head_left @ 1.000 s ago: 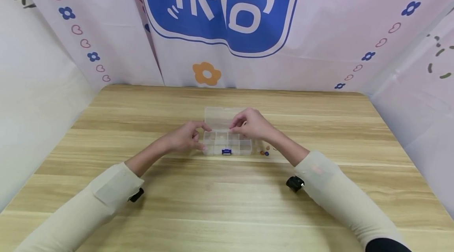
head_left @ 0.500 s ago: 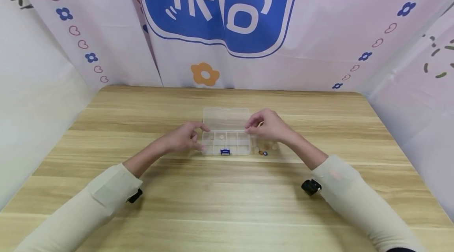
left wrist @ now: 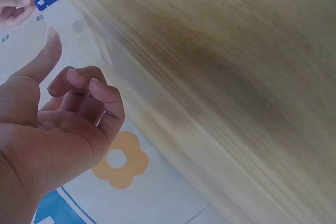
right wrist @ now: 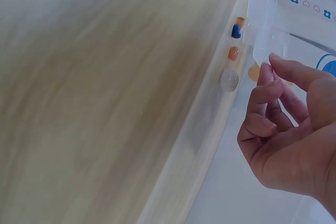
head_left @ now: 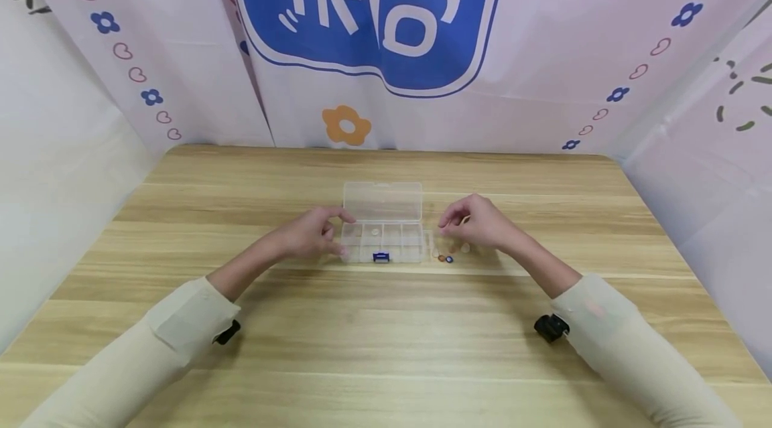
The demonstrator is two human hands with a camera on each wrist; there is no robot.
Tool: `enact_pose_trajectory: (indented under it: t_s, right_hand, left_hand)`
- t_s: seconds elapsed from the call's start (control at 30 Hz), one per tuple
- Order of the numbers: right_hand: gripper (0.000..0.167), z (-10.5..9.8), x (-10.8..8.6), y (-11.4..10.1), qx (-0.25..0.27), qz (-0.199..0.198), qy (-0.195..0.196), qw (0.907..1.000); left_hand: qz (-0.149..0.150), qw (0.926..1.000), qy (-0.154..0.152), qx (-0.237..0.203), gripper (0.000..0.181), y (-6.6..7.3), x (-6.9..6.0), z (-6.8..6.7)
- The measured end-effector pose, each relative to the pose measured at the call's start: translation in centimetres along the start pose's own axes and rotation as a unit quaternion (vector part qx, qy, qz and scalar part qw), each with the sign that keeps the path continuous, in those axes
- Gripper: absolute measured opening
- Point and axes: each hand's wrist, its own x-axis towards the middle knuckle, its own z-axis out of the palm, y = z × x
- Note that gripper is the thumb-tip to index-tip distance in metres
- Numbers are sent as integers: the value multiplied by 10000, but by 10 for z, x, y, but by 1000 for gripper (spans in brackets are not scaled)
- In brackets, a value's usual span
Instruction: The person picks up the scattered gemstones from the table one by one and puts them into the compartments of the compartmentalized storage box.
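Note:
A clear plastic compartment box [head_left: 413, 256] lies on the table with its lid [head_left: 382, 201] folded back and a blue latch [head_left: 380, 256] at its front. My left hand [head_left: 312, 232] holds the box's left end, index finger at the back corner and thumb at the front one. One compartment contains a pale round piece [head_left: 374, 232]. Right of the box hovers my right hand [head_left: 475, 222], thumb and index fingertips close together; I see nothing between them. Below it lie small glossy pieces: an orange one [right wrist: 233, 53], a blue one [right wrist: 236, 31] and a clear oval one [right wrist: 229, 80].
The wood-grain table [head_left: 374, 334] spreads out around the box. A white cloth backdrop [head_left: 519, 113] with printed flowers and hearts hangs behind its far edge. Black wrist cameras [head_left: 551, 328] sit under both sleeves.
My right hand has moved right, from above the box's compartments to beside the loose pieces. The pale round piece now shows plainly in its compartment. My left hand keeps its place on the box.

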Motion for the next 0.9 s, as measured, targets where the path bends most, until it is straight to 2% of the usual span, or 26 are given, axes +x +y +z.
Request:
enact_pose_trajectory:
  t_s: [0.47, 0.7, 0.9]
  right_hand:
    - [3, -7, -7, 7, -431, -162, -496, 9977]
    - [4, -5, -7, 10, -442, 13, -648, 9969]
    - [7, -3, -7, 9, -536, -15, -690, 9962]
  left_hand:
    - [-74, 9999, -4, 108, 58, 1, 0, -2]
    - [-128, 9998, -20, 122, 58, 2, 1, -2]
    - [-152, 9998, -39, 77, 58, 2, 0, -1]
